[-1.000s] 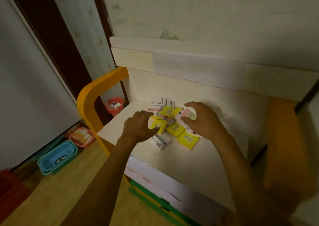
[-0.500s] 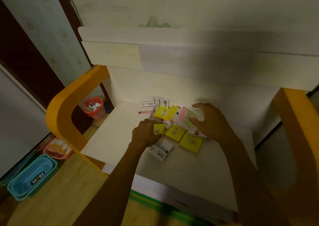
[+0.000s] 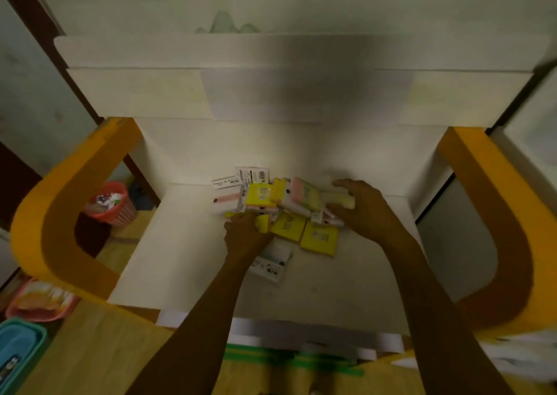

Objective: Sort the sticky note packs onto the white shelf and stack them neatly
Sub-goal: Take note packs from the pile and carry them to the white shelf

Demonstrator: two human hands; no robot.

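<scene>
Several sticky note packs lie in a loose heap [image 3: 280, 207] at the back of the white shelf [image 3: 346, 280]. Most are yellow; one is pink and yellow [image 3: 303, 195], and some are white with labels [image 3: 253, 176]. My left hand [image 3: 245, 235] reaches into the heap's left front and grips a small yellow pack [image 3: 263, 223]. My right hand [image 3: 361, 207] curls around a pale yellow pack [image 3: 340, 202] at the heap's right side. Two yellow packs [image 3: 319, 238] lie flat between my hands. A white pack [image 3: 272, 263] lies under my left wrist.
Orange curved side frames [image 3: 60, 214] flank the shelf on both sides, and an upper white shelf board [image 3: 271, 51] overhangs the back. On the floor at the left stand a red waste basket [image 3: 110, 203], a pink basket [image 3: 39, 304] and a blue bin [image 3: 18, 352].
My view has shifted so the shelf sits more centred and closer. My right hand moved to the heap's right side and closed on a pale yellow pack. My left hand stays on its yellow pack.
</scene>
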